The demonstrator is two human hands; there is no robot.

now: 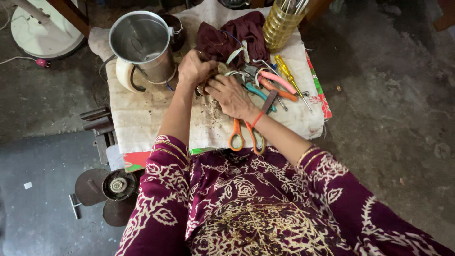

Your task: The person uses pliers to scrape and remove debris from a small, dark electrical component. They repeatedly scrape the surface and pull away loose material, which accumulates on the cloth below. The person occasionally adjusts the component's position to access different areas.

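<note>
Soft, even daylight falls on my work cloth, which is the brightest thing in view and a little washed out along its pale middle. The steel jug at the cloth's far left corner catches a mild glare on its rim and inner wall. Shadows are faint and short. The floor around the cloth is dimmer and greyer. Focus is sharp across the cloth; my patterned lap below it bulges slightly from wide-lens stretch.
</note>
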